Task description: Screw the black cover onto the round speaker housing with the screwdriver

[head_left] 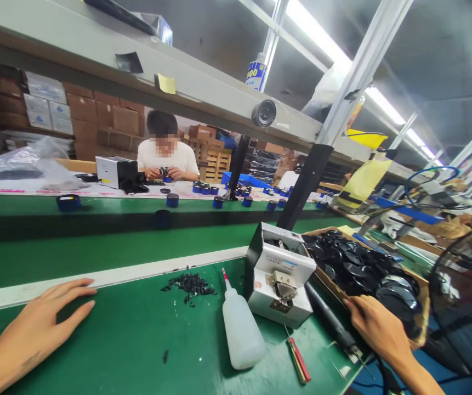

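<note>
1. Right hand (pixel 377 323) at the near edge of the cardboard box (pixel 422 307), fingers bent over the rim and touching it; grip part closed on the cardboard, nothing lifted.
2. Black round parts (pixel 367 269) heaped in the box, just beyond and to the left of the right fingertips, some near enough to touch, the heap running away from the grip toward the far corner.
3. Black pen-shaped tool (pixel 329 317) lying on the green bench (pixel 137 340) just left of the right hand, long axis slanting from the small metal machine (pixel 282 274) down toward the wrist, tip nearest the hand.
4. Left hand (pixel 49 315) flat on the bench, palm down, fingers spread and pointing right; grip open, holding nothing.
5. White squeeze bottle (pixel 240 328) and red-handled screwdriver (pixel 299 361) between the two hands, nearer the right; small pile of black scraps (pixel 189 285) beyond the left fingertips, apart from them.
6. Box and parts well apart from the left hand; right hand plainly the nearer.
7. Another person (pixel 164 153) seated across the far conveyor, hands busy with a small part.
</note>
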Demonstrator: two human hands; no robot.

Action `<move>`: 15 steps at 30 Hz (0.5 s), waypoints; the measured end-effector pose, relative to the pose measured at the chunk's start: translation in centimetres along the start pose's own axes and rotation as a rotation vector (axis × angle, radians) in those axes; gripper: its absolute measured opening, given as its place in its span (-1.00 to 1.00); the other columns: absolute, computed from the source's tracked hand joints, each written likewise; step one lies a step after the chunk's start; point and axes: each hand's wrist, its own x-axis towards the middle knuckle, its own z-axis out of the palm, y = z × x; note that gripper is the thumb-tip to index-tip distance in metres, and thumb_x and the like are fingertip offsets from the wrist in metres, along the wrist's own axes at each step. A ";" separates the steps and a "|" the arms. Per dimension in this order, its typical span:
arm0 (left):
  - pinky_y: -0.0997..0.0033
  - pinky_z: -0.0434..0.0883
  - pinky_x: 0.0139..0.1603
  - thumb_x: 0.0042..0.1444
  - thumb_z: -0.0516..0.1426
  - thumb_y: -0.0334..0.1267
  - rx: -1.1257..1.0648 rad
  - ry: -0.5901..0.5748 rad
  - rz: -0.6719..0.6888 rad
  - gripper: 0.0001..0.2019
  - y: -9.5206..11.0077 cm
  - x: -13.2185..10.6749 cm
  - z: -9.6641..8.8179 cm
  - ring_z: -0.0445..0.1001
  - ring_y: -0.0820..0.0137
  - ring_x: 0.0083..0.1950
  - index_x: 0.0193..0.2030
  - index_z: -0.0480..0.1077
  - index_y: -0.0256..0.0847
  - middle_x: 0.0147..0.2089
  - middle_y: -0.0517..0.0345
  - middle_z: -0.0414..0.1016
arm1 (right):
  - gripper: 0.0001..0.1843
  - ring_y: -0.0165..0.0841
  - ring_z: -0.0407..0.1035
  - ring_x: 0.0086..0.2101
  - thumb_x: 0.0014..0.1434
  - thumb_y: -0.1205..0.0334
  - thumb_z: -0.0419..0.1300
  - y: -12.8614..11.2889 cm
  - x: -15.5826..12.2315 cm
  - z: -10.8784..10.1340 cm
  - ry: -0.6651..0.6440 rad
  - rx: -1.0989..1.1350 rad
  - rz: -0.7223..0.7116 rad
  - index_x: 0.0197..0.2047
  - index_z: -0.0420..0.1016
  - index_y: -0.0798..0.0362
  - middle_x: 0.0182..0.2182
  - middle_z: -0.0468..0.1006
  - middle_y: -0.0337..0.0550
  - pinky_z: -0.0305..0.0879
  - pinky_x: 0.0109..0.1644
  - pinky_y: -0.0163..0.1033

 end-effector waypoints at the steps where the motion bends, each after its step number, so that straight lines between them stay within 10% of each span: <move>1: 0.26 0.37 0.12 0.05 -0.03 0.07 -0.022 -0.040 -0.005 -0.65 0.3 0.1 -0.3 0.51 0.28 0.02 -0.26 0.54 0.07 0.04 0.37 0.54 | -0.85 -0.37 0.40 -0.28 0.27 0.20 0.21 -0.1 -0.2 0.0 0.008 0.006 -0.005 -0.24 0.45 0.13 -0.31 0.47 -0.21 0.40 -0.18 -0.20; 4: 0.16 0.34 0.15 0.02 -0.03 0.08 -0.095 -0.120 -0.042 -0.60 0.7 0.1 -1.0 0.48 0.19 0.06 -0.25 0.55 -0.02 0.06 0.21 0.53 | -0.85 -0.35 0.42 -0.27 0.26 0.20 0.23 -0.6 -0.4 0.0 0.028 0.000 0.025 -0.21 0.46 0.13 -0.28 0.48 -0.19 0.40 -0.22 -0.21; 10: 0.14 0.31 0.18 0.05 0.08 0.07 -0.213 -0.102 -0.047 -0.76 0.3 0.0 -1.2 0.44 0.25 0.11 -0.19 0.49 0.19 0.10 0.70 0.45 | -0.83 -0.32 0.42 -0.21 0.31 0.17 0.17 -1.3 -0.4 -0.5 0.033 -0.029 0.096 -0.18 0.46 0.12 -0.26 0.49 -0.17 0.41 -0.16 -0.16; 15: 0.05 0.32 0.19 0.03 0.06 0.01 -0.252 -0.113 -0.047 -0.69 2.9 0.0 -2.8 0.49 0.16 0.06 -0.24 0.54 -0.03 0.03 0.22 0.56 | -0.85 -0.38 0.41 -0.34 0.30 0.20 0.19 -1.4 -0.5 -1.1 0.063 0.081 0.083 -0.22 0.46 0.12 -0.34 0.47 -0.21 0.42 -0.25 -0.22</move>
